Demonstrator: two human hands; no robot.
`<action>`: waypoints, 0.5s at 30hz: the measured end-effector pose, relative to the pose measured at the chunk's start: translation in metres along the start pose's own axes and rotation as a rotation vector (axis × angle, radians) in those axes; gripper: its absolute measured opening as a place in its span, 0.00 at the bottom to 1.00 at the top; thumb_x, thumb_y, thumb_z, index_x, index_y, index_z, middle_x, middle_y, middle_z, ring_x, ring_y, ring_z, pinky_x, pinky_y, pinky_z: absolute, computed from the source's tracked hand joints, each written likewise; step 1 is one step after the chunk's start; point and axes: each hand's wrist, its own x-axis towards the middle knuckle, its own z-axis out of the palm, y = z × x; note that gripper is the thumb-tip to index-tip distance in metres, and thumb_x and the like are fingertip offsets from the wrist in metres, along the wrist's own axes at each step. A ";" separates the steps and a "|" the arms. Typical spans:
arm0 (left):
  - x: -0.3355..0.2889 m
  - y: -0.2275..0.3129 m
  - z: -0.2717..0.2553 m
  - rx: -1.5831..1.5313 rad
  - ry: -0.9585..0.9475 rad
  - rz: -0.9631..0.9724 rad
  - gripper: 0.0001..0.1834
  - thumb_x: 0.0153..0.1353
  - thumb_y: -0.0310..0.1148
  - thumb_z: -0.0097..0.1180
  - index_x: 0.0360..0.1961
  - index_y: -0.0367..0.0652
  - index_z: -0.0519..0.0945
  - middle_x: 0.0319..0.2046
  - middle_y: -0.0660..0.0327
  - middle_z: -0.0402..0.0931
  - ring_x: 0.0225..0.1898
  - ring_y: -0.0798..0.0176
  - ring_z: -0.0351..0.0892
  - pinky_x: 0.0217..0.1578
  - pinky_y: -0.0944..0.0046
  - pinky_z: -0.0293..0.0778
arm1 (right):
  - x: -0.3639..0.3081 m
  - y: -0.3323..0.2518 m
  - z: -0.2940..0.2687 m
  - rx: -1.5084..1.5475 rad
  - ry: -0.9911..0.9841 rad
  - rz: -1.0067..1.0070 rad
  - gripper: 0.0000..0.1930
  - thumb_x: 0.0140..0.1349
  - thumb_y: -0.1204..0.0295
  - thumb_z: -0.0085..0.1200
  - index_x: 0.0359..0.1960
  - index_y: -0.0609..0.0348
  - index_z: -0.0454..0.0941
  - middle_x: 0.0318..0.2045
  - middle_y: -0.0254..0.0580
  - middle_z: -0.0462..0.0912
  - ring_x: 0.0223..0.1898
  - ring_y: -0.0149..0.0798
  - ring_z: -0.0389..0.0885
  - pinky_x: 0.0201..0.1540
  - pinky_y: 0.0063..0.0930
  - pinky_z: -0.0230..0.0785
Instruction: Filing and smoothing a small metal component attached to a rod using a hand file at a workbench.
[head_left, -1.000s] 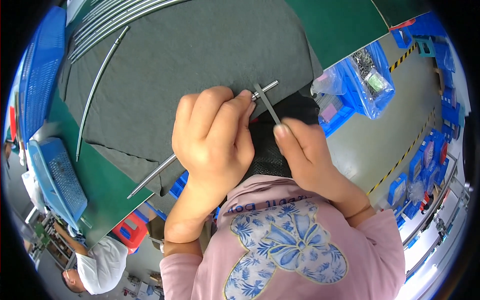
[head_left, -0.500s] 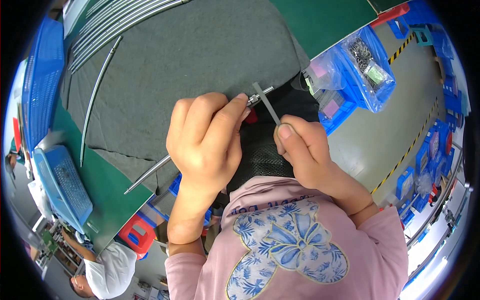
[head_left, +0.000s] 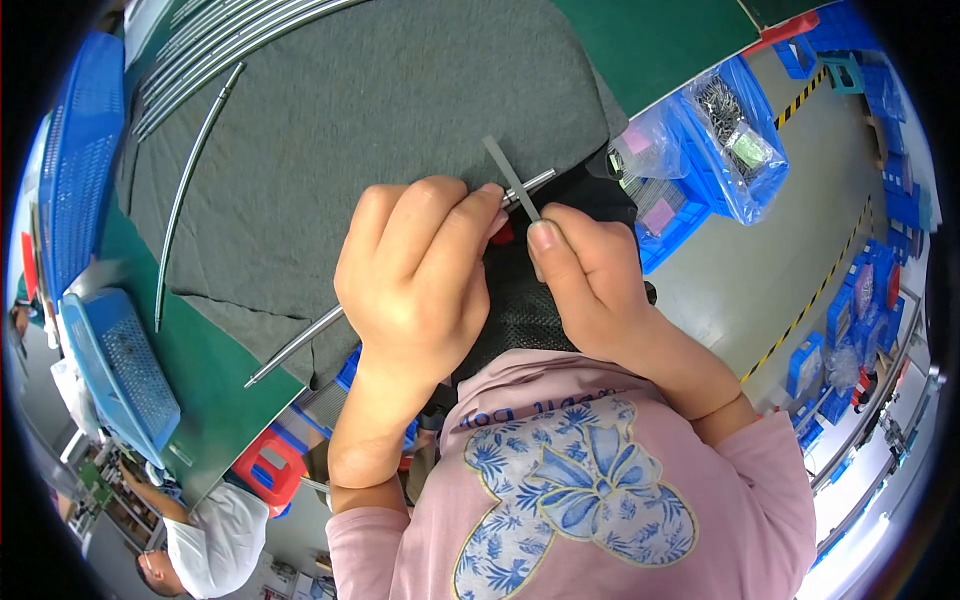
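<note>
Maybe midway, left hand grips 1 metal rod, right hand pinches gray strip across it; loose rods perhaps unfinished.

Ahead of the left hand and right hand, a green table bears a grey cloth, with a single metal rod left of the left hand, more metal rods farther ahead, and a light blue basket well leftward.
</note>
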 end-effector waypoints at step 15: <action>-0.001 0.001 0.002 0.005 0.033 -0.007 0.15 0.32 0.23 0.60 0.29 0.39 0.80 0.27 0.62 0.73 0.24 0.61 0.69 0.22 0.65 0.67 | 0.006 -0.002 0.004 0.098 0.007 0.013 0.11 0.64 0.71 0.44 0.23 0.61 0.68 0.11 0.46 0.67 0.13 0.47 0.70 0.16 0.33 0.57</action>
